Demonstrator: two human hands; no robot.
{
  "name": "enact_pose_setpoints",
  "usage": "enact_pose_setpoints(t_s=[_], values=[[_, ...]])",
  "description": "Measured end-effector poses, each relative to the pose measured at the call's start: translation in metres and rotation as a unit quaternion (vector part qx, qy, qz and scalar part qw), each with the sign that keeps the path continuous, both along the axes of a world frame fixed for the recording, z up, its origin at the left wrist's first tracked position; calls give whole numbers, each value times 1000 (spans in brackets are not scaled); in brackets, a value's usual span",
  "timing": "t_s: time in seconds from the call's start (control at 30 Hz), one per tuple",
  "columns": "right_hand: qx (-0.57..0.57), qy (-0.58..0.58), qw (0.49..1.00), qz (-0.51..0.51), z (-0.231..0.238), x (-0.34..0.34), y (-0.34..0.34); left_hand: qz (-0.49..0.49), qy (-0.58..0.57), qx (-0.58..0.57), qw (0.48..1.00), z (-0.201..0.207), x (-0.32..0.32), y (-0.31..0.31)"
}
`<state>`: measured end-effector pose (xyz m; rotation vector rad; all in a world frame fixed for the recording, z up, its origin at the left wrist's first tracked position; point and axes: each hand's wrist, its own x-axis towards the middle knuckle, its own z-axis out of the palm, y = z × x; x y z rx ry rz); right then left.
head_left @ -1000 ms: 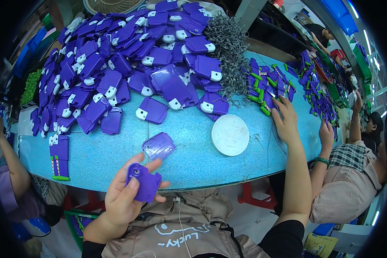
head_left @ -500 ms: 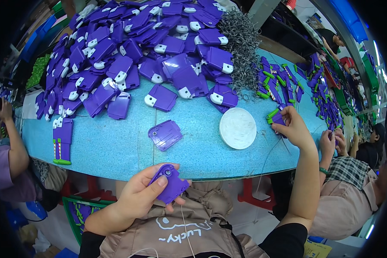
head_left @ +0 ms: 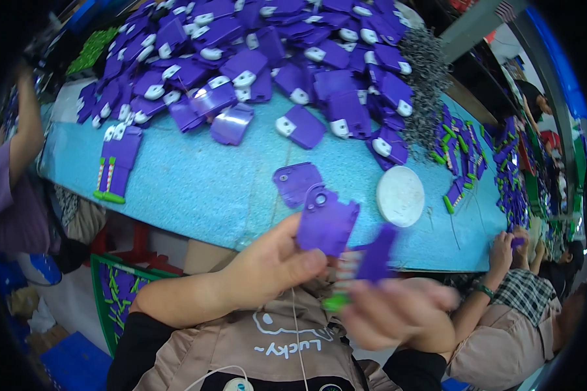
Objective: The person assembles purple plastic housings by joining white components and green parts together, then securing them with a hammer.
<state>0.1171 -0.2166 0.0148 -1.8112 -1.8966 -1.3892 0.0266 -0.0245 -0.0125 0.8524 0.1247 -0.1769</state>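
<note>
Purple plate (head_left: pixel 328 225) in left grip, leg piece (head_left: pixel 375 257) beside it

Step looks like pairing the two parts; next move likely calls for lining up the leg piece with the plate's lower edge. Left hand (head_left: pixel 277 260) grips the plate at its lower end, thumb across the face, ringed hole at top, plate above the palm, near the desk (head_left: pixel 209 189) edge. Right hand (head_left: pixel 394 316) is blurred but its grip is closed on the leg piece, purple part up, green end pointing left. Plate and leg piece touching or not: can't tell.
</note>
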Motion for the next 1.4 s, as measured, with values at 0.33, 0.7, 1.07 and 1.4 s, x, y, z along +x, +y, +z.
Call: enact_pose_setpoints(t_s=[0.33, 0.7, 1.07, 1.4], values=[[24, 703, 695, 145, -29, -29, 61, -389, 120, -217, 887, 14, -30, 38], [70, 547, 826, -118, -27, -6, 52, -187, -256, 218, 923, 4, -30, 29], [113, 587, 801, 37, -28, -21, 37, -120, -96, 287, 946, 12, -20, 21], [71, 570, 818, -18, -19, -21, 38, -127, -106, 324, 932, 14, -17, 24]])
